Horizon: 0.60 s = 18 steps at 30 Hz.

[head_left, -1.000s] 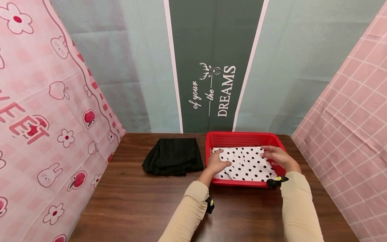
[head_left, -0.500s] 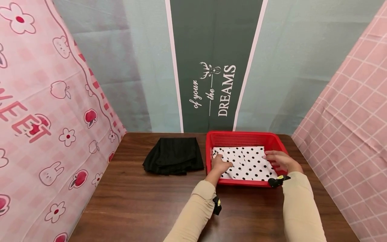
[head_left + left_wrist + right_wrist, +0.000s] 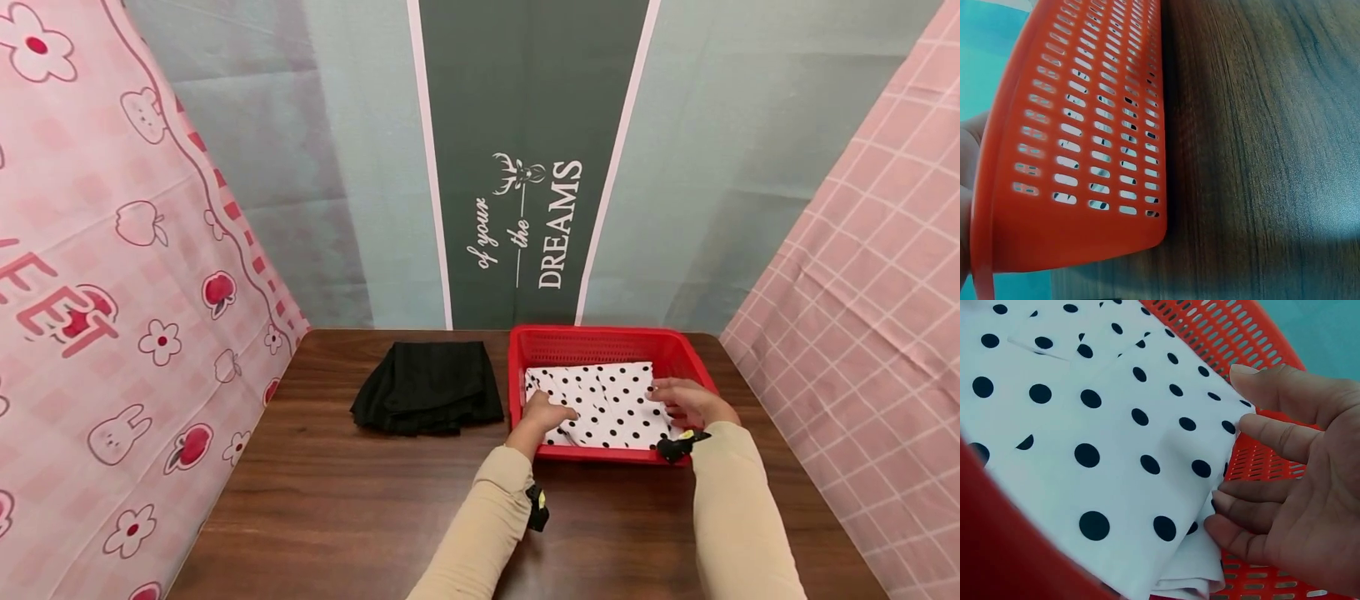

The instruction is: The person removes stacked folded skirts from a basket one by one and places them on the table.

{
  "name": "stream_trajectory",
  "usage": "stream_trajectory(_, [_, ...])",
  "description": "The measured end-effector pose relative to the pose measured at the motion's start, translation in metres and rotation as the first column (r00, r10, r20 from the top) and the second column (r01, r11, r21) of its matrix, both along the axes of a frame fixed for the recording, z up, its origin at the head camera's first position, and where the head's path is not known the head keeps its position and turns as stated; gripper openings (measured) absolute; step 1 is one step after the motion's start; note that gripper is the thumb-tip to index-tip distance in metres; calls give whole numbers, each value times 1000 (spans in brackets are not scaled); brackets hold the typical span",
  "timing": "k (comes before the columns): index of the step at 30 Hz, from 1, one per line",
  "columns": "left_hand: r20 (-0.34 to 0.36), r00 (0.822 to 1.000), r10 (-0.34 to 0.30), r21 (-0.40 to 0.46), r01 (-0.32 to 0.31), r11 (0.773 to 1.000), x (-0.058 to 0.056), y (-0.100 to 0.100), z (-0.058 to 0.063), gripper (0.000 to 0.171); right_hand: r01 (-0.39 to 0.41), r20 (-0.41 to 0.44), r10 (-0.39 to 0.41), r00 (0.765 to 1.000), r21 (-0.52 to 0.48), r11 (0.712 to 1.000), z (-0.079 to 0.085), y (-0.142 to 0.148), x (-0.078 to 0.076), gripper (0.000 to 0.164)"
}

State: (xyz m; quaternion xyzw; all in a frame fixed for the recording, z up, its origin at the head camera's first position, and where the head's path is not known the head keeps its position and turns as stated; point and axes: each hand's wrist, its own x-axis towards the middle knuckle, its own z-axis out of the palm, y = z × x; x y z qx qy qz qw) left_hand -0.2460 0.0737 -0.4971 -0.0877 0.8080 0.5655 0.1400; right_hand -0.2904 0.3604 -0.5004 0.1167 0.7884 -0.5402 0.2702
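Note:
A folded white cloth with black dots (image 3: 611, 404) lies in a red perforated plastic basket (image 3: 600, 337). Over the basket's left side reaches my left hand (image 3: 544, 413), at the cloth's left end with the thumb extended over the cloth; its other fingers are partly hidden. Only a sliver of that hand shows past the rim in the left wrist view. My right hand (image 3: 1310, 462) is inside the basket's right side, its loosely bent fingers touching the cloth's right edge without gripping it. The folded layers show at that edge in the right wrist view.
Left of the basket, a folded black cloth (image 3: 429, 387) lies on the brown wooden table (image 3: 337, 500). A grey-green curtain (image 3: 360, 167) hangs behind the table's back edge. Pink patterned curtains stand at the left and right.
My left hand has shifted slightly right and down along the cloth's left end. My right hand first drew off the cloth's right edge, then came back to it, lower down.

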Motion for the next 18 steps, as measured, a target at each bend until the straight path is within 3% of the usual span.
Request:
stream_trajectory(11, [51, 998, -41, 16, 41, 999, -2, 4, -3, 70, 37, 2, -36, 999, -18, 999, -3, -8, -2, 63])
stream_trajectory(18, [56, 993, -106, 68, 102, 992, 0, 7, -1, 56, 47, 18, -46, 999, -37, 998, -8, -10, -7, 64])
